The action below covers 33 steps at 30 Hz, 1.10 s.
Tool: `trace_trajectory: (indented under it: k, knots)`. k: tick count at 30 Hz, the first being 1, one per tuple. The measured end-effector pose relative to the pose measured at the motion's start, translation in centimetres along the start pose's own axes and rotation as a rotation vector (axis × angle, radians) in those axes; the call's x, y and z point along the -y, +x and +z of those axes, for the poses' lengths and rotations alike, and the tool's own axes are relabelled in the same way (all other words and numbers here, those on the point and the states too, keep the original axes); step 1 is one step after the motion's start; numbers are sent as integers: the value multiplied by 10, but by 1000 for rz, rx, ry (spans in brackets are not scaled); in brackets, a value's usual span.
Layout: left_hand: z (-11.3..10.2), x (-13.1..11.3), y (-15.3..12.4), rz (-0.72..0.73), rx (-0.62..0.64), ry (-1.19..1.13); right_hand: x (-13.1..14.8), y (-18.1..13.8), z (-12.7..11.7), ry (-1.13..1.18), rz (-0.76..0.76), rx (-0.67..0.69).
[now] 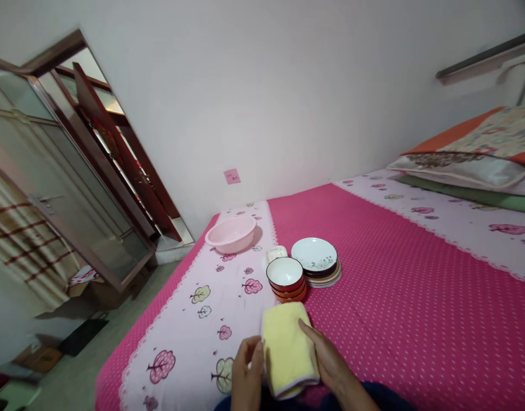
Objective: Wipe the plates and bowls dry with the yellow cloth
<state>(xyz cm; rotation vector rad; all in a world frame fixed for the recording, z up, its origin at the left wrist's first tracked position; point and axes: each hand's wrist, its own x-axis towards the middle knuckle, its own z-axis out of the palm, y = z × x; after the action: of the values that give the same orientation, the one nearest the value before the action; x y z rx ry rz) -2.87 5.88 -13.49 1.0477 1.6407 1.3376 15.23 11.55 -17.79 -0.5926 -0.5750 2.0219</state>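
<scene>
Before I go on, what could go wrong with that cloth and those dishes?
1. The yellow cloth, pinched by the right hand, sits right by the stacked bowls; a forward sweep might knock them.
2. The bowls and stacked plates stand on bedding, which may give and tilt them.
3. The stacks stand close together, so one toppling could hit the other.

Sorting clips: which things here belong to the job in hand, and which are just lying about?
Job in hand:
yellow cloth, held in the right hand
probably the stacked bowls and plates nearby

Apparently lying about:
pillows
pink basin, though its role is unclear
</scene>
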Motion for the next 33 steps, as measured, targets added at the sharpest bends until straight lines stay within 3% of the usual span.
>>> trace_trajectory:
  k: [6,12,14,18,20,27,33]
  knots:
    - [14,-3,-2,-263,20,-240,7,-14,9,-17,-26,80]
    - [14,-17,-20,-342,437,-576,8,-16,5,-65,-38,106]
    - [14,-15,-20,-313,374,-682,4,-12,4,-102,-55,121]
    - [12,-2,-10,-302,105,-731,-8,0,1,-215,-112,144]
    - [10,6,-5,-304,55,-724,-13,6,-4,-267,-150,122]
    - [3,24,3,-409,157,-877,-18,14,-16,-283,-200,51]
    - [6,32,4,-445,255,-853,-16,2,-1,-278,-112,188]
